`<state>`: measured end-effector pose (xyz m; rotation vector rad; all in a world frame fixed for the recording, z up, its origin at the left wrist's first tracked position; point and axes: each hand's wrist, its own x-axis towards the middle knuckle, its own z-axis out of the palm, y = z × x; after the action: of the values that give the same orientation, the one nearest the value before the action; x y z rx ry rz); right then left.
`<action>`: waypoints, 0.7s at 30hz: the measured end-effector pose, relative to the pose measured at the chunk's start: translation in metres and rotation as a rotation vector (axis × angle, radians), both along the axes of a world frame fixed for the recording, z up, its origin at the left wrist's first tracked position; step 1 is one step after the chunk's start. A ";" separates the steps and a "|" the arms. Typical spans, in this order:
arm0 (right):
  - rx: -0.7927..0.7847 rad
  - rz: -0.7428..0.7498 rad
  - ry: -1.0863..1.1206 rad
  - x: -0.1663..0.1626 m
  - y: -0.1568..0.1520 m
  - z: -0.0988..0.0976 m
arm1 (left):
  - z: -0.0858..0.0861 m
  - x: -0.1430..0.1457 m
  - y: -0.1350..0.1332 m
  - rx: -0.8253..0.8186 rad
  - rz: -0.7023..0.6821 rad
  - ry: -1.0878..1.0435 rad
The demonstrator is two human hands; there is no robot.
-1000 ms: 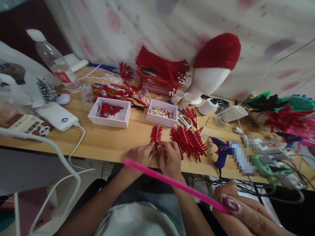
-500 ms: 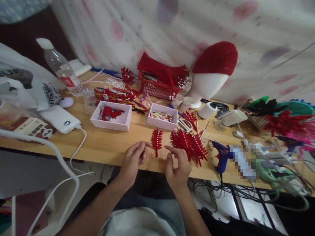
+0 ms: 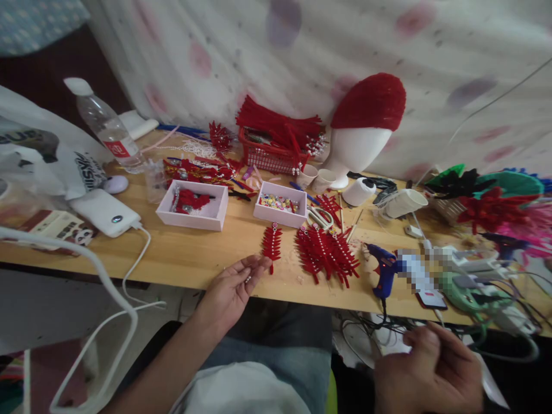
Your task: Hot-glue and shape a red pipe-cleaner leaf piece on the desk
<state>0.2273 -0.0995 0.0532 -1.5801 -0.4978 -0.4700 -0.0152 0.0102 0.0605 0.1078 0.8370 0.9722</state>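
My left hand (image 3: pixel 233 290) is over the table's front edge, palm partly up and fingers curled around small white beads (image 3: pixel 248 280). Its fingertips are close to the stem of a red leaf-shaped piece (image 3: pixel 271 244) trimmed with a row of white beads and a round pink top; whether they touch, I cannot tell. My right hand (image 3: pixel 431 368) is low at the right, off the table, with thumb and fingers curled together. What it holds, if anything, is hidden. Several similar red beaded pieces (image 3: pixel 325 253) lie overlapped to the right.
A blue glue gun (image 3: pixel 383 270) and a phone (image 3: pixel 425 287) lie at the right, near cables. Behind are two pale boxes (image 3: pixel 194 221) (image 3: pixel 280 213), scissors (image 3: pixel 319 217), a red basket (image 3: pixel 271 158) and a white head form (image 3: pixel 360 146). A bottle (image 3: pixel 106 129) and power bank (image 3: pixel 106 211) stand left.
My right hand has moved away from the red beaded piece, down and to the right, off the table. My left hand has turned palm upward, so the white beads show. The red piece stays put.
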 end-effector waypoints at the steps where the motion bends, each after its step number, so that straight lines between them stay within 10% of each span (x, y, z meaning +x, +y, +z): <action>1: -0.015 -0.028 -0.003 0.014 -0.005 -0.001 | 0.000 0.000 0.000 -0.010 0.015 0.005; 9: -0.537 0.080 0.024 0.078 0.001 -0.010 | -0.001 -0.006 -0.011 -0.070 -0.081 -0.122; 21: -0.739 0.103 -0.212 0.104 0.051 -0.026 | 0.000 -0.005 -0.027 0.000 -0.106 -0.065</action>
<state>0.3318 -0.0489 0.0276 -2.2036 -0.9883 -0.3956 -0.0207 -0.0169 0.0606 0.1192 0.7638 0.8715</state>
